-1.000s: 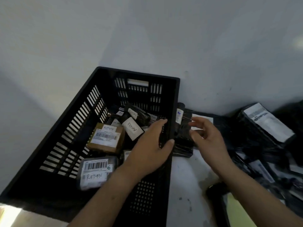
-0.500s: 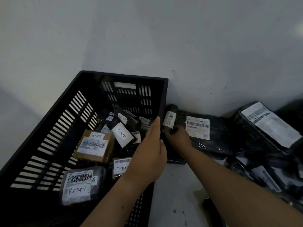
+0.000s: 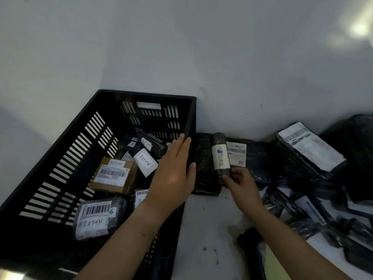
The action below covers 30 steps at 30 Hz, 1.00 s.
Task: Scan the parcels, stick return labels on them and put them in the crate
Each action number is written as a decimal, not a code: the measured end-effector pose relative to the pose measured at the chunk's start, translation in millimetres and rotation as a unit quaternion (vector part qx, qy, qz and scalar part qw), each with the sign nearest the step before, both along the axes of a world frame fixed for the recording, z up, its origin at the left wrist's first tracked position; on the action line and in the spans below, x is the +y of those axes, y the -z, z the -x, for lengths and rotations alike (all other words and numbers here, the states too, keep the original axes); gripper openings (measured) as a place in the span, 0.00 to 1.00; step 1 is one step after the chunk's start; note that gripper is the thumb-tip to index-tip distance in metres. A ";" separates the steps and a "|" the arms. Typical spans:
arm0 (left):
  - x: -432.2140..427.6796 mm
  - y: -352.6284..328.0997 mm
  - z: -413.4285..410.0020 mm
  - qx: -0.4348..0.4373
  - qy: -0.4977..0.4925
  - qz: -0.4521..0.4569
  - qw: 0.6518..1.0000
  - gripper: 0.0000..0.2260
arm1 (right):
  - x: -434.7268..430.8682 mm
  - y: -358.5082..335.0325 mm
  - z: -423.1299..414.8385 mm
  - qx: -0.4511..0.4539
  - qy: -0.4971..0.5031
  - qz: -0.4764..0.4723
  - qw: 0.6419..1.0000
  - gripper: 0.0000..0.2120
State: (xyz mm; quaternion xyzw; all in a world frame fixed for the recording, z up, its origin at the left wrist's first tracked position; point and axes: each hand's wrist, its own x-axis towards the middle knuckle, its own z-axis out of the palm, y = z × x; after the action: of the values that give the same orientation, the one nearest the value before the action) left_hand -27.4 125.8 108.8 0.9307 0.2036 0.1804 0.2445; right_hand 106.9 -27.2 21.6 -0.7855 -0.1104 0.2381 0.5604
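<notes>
White surface: rolled parcel [image 3: 220, 158] btm in rt grip [image 3: 240, 183], by crate [image 3: 145, 94]

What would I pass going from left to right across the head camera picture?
Black crate → brown box → left hand → rolled parcel → big flat parcel with a white label.

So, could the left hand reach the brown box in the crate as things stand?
Probably yes: the left hand is open at the crate wall, and the brown box lies uncovered.
</notes>
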 end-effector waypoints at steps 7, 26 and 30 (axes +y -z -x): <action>-117.9 -6.1 11.3 -0.064 -0.048 0.360 0.929 0.32 | -138.1 -65.5 36.0 -0.068 -0.078 0.016 0.994 0.14; -160.6 50.3 91.6 -0.133 -0.265 0.736 0.609 0.12 | -180.2 70.5 102.5 0.026 -0.156 0.320 0.934 0.44; -155.9 49.9 98.7 -0.045 -0.229 0.690 0.685 0.10 | -167.1 82.7 106.3 0.025 -0.142 0.347 0.927 0.44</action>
State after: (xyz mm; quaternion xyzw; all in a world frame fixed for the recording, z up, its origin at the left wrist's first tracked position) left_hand -126.0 -30.1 58.9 0.4138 0.4659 0.0812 0.7779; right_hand 0.7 -194.3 -61.1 -0.9007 -0.1170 0.3586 0.2156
